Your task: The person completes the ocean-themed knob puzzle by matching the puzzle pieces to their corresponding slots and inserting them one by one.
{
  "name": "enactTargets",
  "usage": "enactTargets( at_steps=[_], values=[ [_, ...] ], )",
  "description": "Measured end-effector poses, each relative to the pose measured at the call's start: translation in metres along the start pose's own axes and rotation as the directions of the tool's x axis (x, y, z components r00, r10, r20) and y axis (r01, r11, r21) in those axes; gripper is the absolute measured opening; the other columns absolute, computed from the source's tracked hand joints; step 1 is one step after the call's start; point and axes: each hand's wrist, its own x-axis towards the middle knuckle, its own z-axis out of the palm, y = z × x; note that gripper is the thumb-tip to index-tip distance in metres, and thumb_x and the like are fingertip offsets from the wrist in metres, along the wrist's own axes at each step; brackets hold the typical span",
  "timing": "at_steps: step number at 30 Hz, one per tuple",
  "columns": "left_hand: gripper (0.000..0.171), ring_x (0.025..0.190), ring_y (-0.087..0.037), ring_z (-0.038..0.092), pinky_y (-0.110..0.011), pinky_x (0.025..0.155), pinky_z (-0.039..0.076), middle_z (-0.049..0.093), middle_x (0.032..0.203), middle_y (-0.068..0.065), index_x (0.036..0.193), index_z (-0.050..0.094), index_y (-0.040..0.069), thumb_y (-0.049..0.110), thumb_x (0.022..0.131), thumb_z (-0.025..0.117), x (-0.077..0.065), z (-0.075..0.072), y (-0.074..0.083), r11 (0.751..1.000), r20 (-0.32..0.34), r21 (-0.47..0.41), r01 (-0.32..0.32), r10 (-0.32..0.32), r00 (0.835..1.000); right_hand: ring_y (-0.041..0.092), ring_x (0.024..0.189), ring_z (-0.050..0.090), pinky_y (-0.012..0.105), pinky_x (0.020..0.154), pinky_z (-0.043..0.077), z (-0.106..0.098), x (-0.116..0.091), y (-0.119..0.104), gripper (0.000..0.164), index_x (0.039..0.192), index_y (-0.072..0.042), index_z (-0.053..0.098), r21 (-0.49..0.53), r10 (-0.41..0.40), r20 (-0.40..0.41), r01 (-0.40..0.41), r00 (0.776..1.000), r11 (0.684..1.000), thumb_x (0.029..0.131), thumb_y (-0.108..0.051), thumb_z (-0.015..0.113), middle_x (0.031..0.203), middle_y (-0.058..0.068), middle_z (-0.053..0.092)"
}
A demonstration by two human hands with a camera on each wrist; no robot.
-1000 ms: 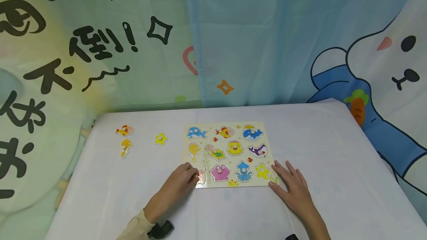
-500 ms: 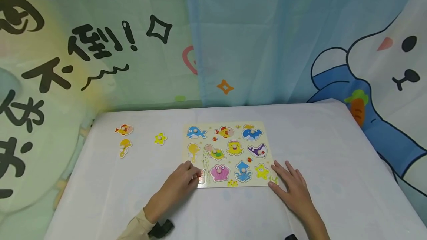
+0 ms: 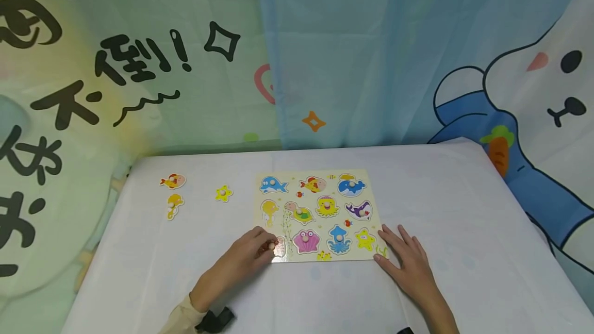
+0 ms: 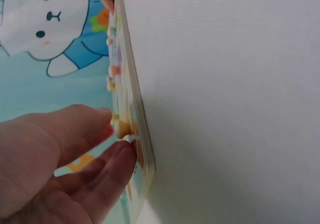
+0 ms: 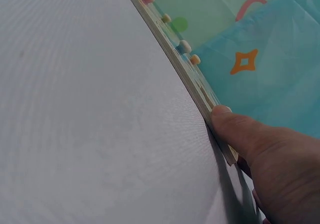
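Note:
A pale knobbed puzzle board with sea-animal pieces lies on the table. At its near left corner my left hand bends round a pinkish piece, mostly covered by the fingers. In the left wrist view the piece's wooden knob sits between thumb and fingers, with a small gap beside the thumb. My right hand lies with fingers spread at the board's right edge; its thumb rests on the near right corner. A pink shell piece and a blue squid piece sit in the board.
Left of the board lie a loose fish piece, a seahorse piece and a yellow starfish piece. The white tablecloth reaches to a printed curtain behind.
My left hand's fingers have loosened and drawn slightly left, so the knob and more of the pinkish piece show. The right hand stays in place.

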Motion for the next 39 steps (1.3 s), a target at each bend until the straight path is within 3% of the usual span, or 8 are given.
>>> enactTargets(
  at_steps=[4, 9, 16, 19, 22, 25, 29, 39],
  values=[
    [0.02, 0.085, -0.006, 0.061, -0.021, 0.077, 0.052, 0.062, 0.099, 0.001, 0.108, 0.065, 0.009, 0.007, 0.088, 0.067, -0.004, -0.009, -0.006, 0.995, 0.035, -0.072, 0.064, -0.062, 0.997, 0.042, 0.145, 0.021, 0.065, 0.115, 0.01, 0.0, 0.0, 0.001, 0.058, 0.136, -0.013, 0.054, 0.001, 0.004, 0.007, -0.004, 1.0, 1.0, 0.088, -0.044, 0.066, 0.149, 0.012, 0.046],
    [0.023, 0.086, -0.01, 0.065, -0.024, 0.077, 0.054, 0.065, 0.103, -0.002, 0.111, 0.066, 0.007, 0.007, 0.088, 0.068, -0.009, -0.031, -0.023, 0.982, 0.015, -0.088, 0.165, -0.164, 0.986, 0.041, 0.146, 0.02, 0.065, 0.115, 0.009, -0.001, 0.0, 0.001, 0.059, 0.137, -0.014, 0.053, 0.004, 0.013, 0.026, -0.014, 1.0, 1.0, 0.088, -0.046, 0.064, 0.151, 0.011, 0.044],
    [0.022, 0.092, -0.015, 0.066, -0.025, 0.078, 0.056, 0.069, 0.106, -0.009, 0.112, 0.066, 0.003, 0.005, 0.09, 0.065, -0.019, -0.07, -0.077, 0.951, -0.089, -0.142, 0.273, -0.287, 0.954, 0.042, 0.145, 0.021, 0.065, 0.114, 0.01, -0.001, 0.0, 0.001, 0.058, 0.136, -0.014, 0.053, 0.001, 0.006, 0.011, -0.006, 1.0, 1.0, 0.088, -0.045, 0.065, 0.15, 0.012, 0.045],
    [0.022, 0.093, -0.011, 0.065, -0.016, 0.078, 0.052, 0.07, 0.109, -0.012, 0.114, 0.066, 0.003, 0.008, 0.092, 0.063, -0.025, -0.09, -0.1, 0.928, -0.149, -0.15, 0.341, -0.362, 0.92, 0.043, 0.145, 0.021, 0.066, 0.114, 0.011, -0.001, 0.001, 0.001, 0.058, 0.136, -0.014, 0.054, 0.004, 0.0, 0.007, 0.0, 1.0, 1.0, 0.088, -0.044, 0.065, 0.15, 0.012, 0.045],
    [0.024, 0.094, -0.017, 0.066, -0.01, 0.076, 0.047, 0.068, 0.111, -0.017, 0.116, 0.065, 0.001, 0.01, 0.094, 0.061, -0.031, -0.107, -0.116, 0.897, -0.236, -0.145, 0.418, -0.442, 0.865, 0.043, 0.145, 0.021, 0.065, 0.114, 0.011, 0.0, 0.001, 0.001, 0.058, 0.136, -0.014, 0.054, 0.003, -0.002, 0.007, 0.002, 1.0, 1.0, 0.088, -0.044, 0.066, 0.15, 0.011, 0.045],
    [0.028, 0.097, -0.032, 0.064, -0.022, 0.078, 0.053, 0.063, 0.112, -0.023, 0.118, 0.063, -0.004, 0.01, 0.094, 0.058, -0.037, -0.119, -0.126, 0.862, -0.307, -0.099, 0.496, -0.501, 0.809, 0.042, 0.145, 0.022, 0.065, 0.114, 0.011, 0.0, 0.0, 0.0, 0.057, 0.136, -0.014, 0.054, 0.001, -0.002, 0.0, 0.002, 1.0, 1.0, 0.088, -0.043, 0.066, 0.15, 0.011, 0.045],
    [0.032, 0.099, -0.039, 0.062, -0.046, 0.08, 0.055, 0.058, 0.11, -0.026, 0.119, 0.062, -0.008, 0.011, 0.094, 0.057, -0.043, -0.123, -0.139, 0.814, -0.259, -0.03, 0.581, -0.567, 0.782, 0.042, 0.145, 0.022, 0.064, 0.115, 0.01, -0.001, -0.001, 0.0, 0.057, 0.136, -0.014, 0.054, 0.001, -0.003, -0.003, 0.003, 1.0, 1.0, 0.088, -0.042, 0.066, 0.15, 0.012, 0.045],
    [0.036, 0.098, -0.037, 0.06, -0.028, 0.069, 0.049, 0.062, 0.111, -0.027, 0.119, 0.063, -0.006, 0.02, 0.094, 0.062, -0.045, -0.133, -0.156, 0.751, -0.086, -0.009, 0.66, -0.658, 0.748, 0.041, 0.146, 0.021, 0.063, 0.117, 0.008, 0.0, 0.0, 0.0, 0.057, 0.137, -0.015, 0.053, 0.01, 0.003, 0.004, -0.003, 1.0, 1.0, 0.088, -0.044, 0.065, 0.15, 0.01, 0.045]
  ],
)
